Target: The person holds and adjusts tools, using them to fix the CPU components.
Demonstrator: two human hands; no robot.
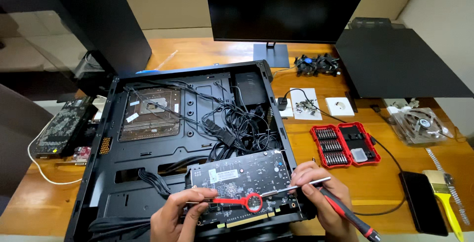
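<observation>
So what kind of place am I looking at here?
Probably a home desk used for computer repair: an open black computer case lies on a wooden desk, a red screwdriver bit set sits beside it, and a monitor stands behind.

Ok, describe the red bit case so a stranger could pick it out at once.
Start at the open black computer case lying flat on the wooden desk. Just off its right-hand side lies the red bit case, opened flat in two halves. It is the only red tray there, with rows of small metal bits.

Even bright indoor light, soft shadows, sharp focus, slight wide-angle bending at edges.
</observation>
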